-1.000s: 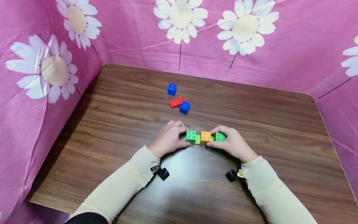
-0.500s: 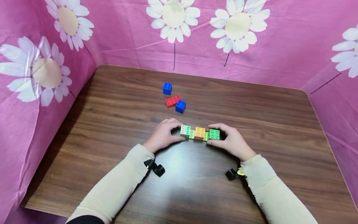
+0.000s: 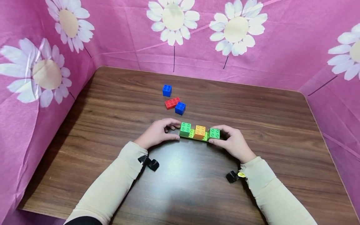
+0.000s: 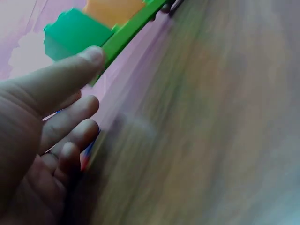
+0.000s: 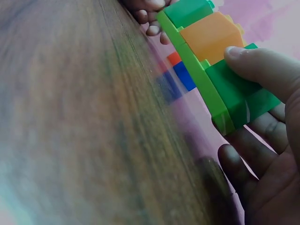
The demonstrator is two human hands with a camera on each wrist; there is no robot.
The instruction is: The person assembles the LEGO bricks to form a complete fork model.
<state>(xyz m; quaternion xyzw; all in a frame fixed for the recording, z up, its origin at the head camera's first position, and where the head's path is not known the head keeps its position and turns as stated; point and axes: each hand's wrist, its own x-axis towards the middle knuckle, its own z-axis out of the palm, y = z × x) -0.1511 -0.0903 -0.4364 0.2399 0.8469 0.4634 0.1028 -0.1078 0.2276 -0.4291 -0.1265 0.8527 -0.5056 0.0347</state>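
A toy-brick assembly is held up off the table in the head view: a long lime-green base strip [image 3: 191, 133] carries a green brick [image 3: 185, 128] at the left end, an orange brick [image 3: 200, 131] in the middle and another green brick [image 3: 215, 133] at the right end. My right hand [image 3: 234, 142] pinches that right end, its thumb on the green brick's side in the right wrist view. At the opposite end my left hand [image 3: 157, 132] has its fingers loosely bent, thumb tip [image 4: 93, 55] right at the strip's end.
Farther back on the brown wooden table [image 3: 253, 109] lie a blue brick [image 3: 167, 90], a red brick [image 3: 172, 103] and a second blue brick [image 3: 180, 108] against the red one. Pink flowered cloth [image 3: 121, 34] walls the back and sides.
The assembly has shifted left and slightly away from me. My left hand has drawn left to its end, loosening, while my right hand has moved from the orange brick to the right green brick.
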